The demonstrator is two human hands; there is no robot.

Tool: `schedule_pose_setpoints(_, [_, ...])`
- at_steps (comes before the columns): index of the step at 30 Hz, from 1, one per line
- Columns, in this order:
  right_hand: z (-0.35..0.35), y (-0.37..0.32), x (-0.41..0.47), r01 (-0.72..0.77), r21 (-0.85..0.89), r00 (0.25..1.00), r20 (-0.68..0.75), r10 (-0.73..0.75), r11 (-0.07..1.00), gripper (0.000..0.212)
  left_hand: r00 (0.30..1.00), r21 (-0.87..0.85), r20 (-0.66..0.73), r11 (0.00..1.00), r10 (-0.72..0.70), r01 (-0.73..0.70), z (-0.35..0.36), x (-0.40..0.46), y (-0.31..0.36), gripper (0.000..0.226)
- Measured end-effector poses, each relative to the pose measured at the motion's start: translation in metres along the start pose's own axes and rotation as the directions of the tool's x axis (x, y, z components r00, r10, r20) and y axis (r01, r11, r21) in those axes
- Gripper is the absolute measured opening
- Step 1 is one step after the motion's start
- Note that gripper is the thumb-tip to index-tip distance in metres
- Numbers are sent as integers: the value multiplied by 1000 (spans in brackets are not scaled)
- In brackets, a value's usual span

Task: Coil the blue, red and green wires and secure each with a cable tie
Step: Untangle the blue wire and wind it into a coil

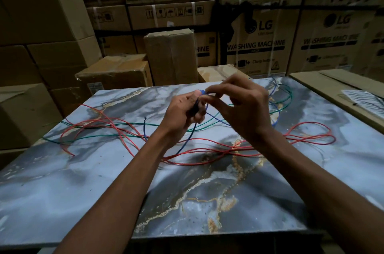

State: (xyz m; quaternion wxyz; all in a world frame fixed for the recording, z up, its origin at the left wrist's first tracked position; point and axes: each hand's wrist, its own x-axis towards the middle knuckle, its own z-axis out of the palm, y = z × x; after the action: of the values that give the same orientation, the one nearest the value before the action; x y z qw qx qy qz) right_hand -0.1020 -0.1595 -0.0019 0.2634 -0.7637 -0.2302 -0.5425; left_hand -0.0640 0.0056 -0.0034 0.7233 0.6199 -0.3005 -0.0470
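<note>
Cardboard boxes (37, 25): stacked at far left and along the back wall; several at right are printed with a washing-machine label.

Counter (62, 191): marble-patterned top in grey, blue and gold, on which all three wires are spread uncoiled.

Green wire (87, 137): laid across the left half of the counter, continued behind the hands and looped at the far right edge.

Red wire (99, 122): loose loops are seen at left, long strands are run across the middle beneath the forearms, and a further loop is laid at right.

Blue wire (188, 141): one free end is seen standing up left of centre; a strand is led up from the counter into both hands, and more of it is trailed to the far right corner.

Left hand (182, 112): raised above the counter, fingers curled around the blue wire.

Right hand (239, 106): raised just beside the left hand, the blue wire pinched between thumb and fingertips, the remaining fingers bent.

White patterned item (365, 100): laid on a box at far right; its kind cannot be told.
</note>
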Motion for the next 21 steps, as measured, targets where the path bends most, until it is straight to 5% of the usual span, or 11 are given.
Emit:
schedule_pose_setpoints(5, [-1, 9, 2, -151, 62, 989, 14, 150, 987, 20, 987, -207, 105, 968, -123, 142, 1, 2, 2, 38])
schedule_pose_setpoints(14, [-3, 17, 11, -348, 376, 934, 215, 285, 859, 19, 906, -507, 411, 802, -98, 317, -14, -1, 9, 33])
schedule_pose_setpoints(21, [-11, 50, 5, -468, 322, 881, 239, 408, 823, 18, 968, -804, 239, 574, 79, 152, -38, 11, 11, 34])
